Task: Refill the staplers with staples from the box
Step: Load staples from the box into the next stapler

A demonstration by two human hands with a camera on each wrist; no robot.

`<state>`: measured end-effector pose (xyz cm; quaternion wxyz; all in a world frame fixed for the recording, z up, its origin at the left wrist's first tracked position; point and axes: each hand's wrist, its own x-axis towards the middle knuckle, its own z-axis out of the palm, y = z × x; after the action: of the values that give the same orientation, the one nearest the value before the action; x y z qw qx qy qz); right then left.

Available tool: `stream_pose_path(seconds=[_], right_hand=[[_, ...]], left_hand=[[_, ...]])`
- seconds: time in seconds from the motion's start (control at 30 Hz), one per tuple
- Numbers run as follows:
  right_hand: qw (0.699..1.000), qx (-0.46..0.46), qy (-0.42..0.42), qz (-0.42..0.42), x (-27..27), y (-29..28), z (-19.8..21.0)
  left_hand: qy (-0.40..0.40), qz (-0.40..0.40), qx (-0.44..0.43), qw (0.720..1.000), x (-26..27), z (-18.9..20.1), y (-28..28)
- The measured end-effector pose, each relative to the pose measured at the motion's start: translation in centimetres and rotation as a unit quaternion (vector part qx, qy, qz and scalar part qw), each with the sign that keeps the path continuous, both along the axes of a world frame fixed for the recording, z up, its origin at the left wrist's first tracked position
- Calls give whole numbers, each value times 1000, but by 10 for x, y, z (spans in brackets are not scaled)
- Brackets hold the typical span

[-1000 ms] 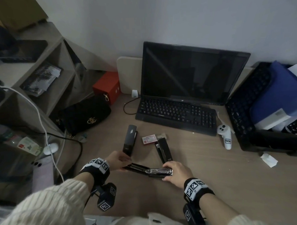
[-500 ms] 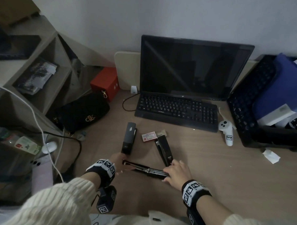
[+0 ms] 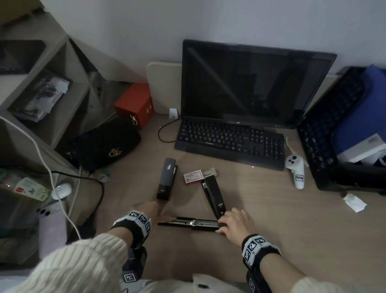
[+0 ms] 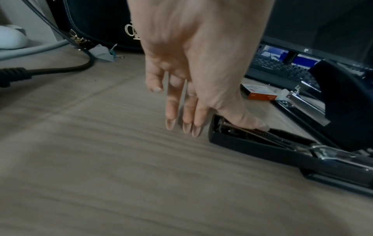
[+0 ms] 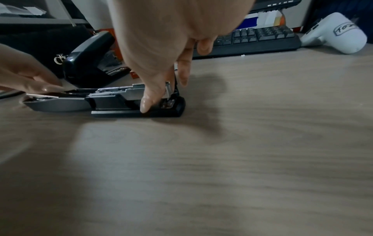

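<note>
A black stapler (image 3: 191, 223) lies folded out flat on the desk in front of me, its metal magazine (image 5: 129, 89) facing up. My left hand (image 3: 159, 214) has its fingers (image 4: 171, 121) straight, and only the thumb presses on the lid end (image 4: 232, 135). My right hand (image 3: 224, 224) pinches the front end of the magazine (image 5: 168, 92) between thumb and fingers. Behind lie a grey stapler (image 3: 167, 180), another black stapler (image 3: 214, 196) and the small red-and-white staple box (image 3: 193, 177), also visible as the staple box (image 4: 260, 92) in the left wrist view.
A keyboard (image 3: 229, 142) and dark monitor (image 3: 251, 86) stand at the back. A white controller (image 3: 296, 172) and a black crate (image 3: 320, 140) are to the right. A black handbag (image 3: 103, 145), cables (image 3: 96, 183) and shelves (image 3: 30, 91) are to the left.
The open stapler has been laid down flat and straight on the desk. My left fingers have come off it, leaving only the thumb on the lid. My right hand stays at the front end.
</note>
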<state>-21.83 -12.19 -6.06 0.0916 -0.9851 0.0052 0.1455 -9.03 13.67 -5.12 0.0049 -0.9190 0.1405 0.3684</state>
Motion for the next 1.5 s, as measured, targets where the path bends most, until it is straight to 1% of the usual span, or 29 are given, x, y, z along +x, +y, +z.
stream_pose_path(seconds=[0.1, 0.17, 0.27, 0.37, 0.43, 0.5, 0.57, 0.63, 0.67, 0.73, 0.8, 0.83, 0.87, 0.93, 1.03, 1.13, 1.23, 1.3, 1.4, 1.5], right_hand=[[999, -4, 32, 2, 2, -3, -2], [999, -5, 47, -1, 3, -3, -5], [998, -10, 58, 1, 3, -1, -5], [998, -14, 62, -2, 5, -2, -2], [997, -19, 69, 13, 7, -4, 0], [996, -23, 74, 35, 9, -7, 4], [995, -15, 81, 51, 5, -16, 6], [997, 7, 56, 56, -3, -29, 9], [998, 21, 31, 43, -6, -34, 10], [998, 56, -23, -12, -3, -45, 14], [993, 81, -41, -78, 9, -55, 16], [990, 82, -38, -110, 17, -59, 17], [987, 79, -26, -136, 26, -62, 17], [980, 90, 26, -174, 47, -66, 14], [958, 166, 92, -216, 75, -70, 12], [940, 208, 115, -246, 101, -68, 12], [940, 209, 119, -243, 127, -62, 7], [930, 231, 137, -250, 139, -58, 4], [909, 267, 168, -274, 153, -54, -1], [901, 277, 186, -278, 165, -49, -10]], left_hand=[[3, 11, 0, 1000, 1, -1, -3], [3, 13, 16, 1000, 3, -5, -6], [2, -1, 64, 998, 5, -9, -9], [-5, -9, 76, 997, 9, -5, -13], [-3, -20, 85, 996, 9, -1, -16], [-12, -23, 83, 996, 10, 0, -18], [-24, -29, 63, 997, 15, 1, -19], [-5, -22, 46, 999, 22, 2, -25], [11, -23, 44, 999, 27, 5, -31], [42, -20, 28, 999, 33, 17, -47], [66, 4, -31, 997, 38, 26, -65], [66, 9, -66, 996, 42, 29, -74], [49, 6, -91, 995, 45, 32, -82], [-5, -1, -137, 990, 53, 33, -91], [-18, 14, -182, 983, 69, 26, -102], [-17, 26, -170, 985, 85, 25, -112], [-9, 22, -151, 988, 96, 22, -119], [-3, 28, -140, 990, 97, 16, -124], [5, 3, -112, 994, 94, 3, -130], [29, -11, -89, 996, 96, -6, -135]])
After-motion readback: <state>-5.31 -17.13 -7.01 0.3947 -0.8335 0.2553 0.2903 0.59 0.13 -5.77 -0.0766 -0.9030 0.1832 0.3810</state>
